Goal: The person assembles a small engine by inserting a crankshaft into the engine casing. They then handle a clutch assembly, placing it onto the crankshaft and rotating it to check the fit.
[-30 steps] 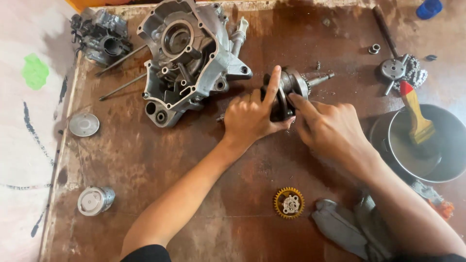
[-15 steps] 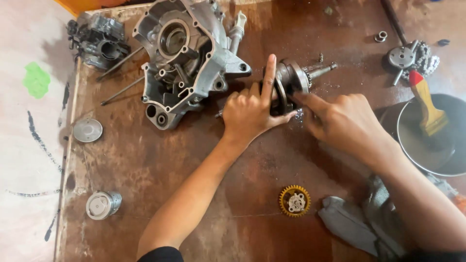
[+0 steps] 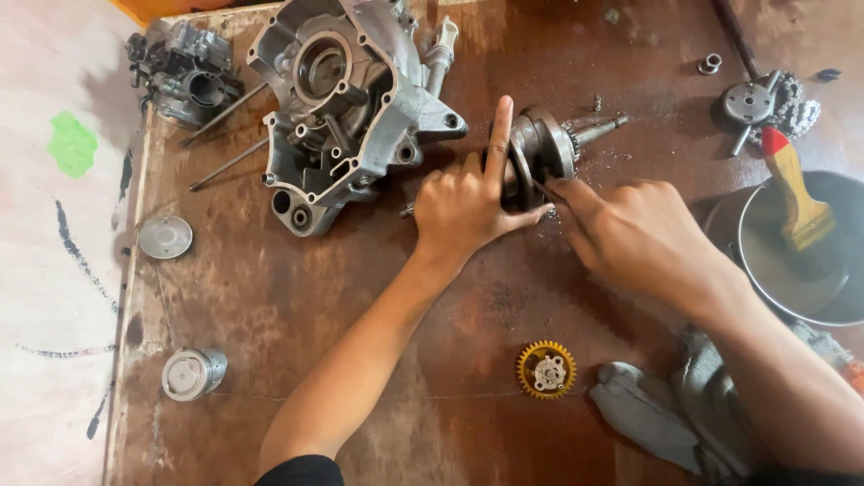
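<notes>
Since the earlier frame, both hands have shifted little, remaining on the crankshaft (image 3: 540,153), which lies on the brown table (image 3: 297,297) beside the engine casing (image 3: 346,99). Left hand (image 3: 468,207) clasps it, index finger extended upward; right hand (image 3: 634,234) curls closed, fingertips pinching its lower edge.

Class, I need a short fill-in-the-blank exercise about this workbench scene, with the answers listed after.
1. Both hands rest on the crankshaft, and the left hand points its ____ finger straight up the table.
2. The paintbrush with the red-tipped handle lies in a round metal ____.
3. The small gear near the grey rag is ____ in colour.
4. The large engine casing lies to the ____ of the crankshaft.

Answers: index; bowl; yellow; left
</notes>
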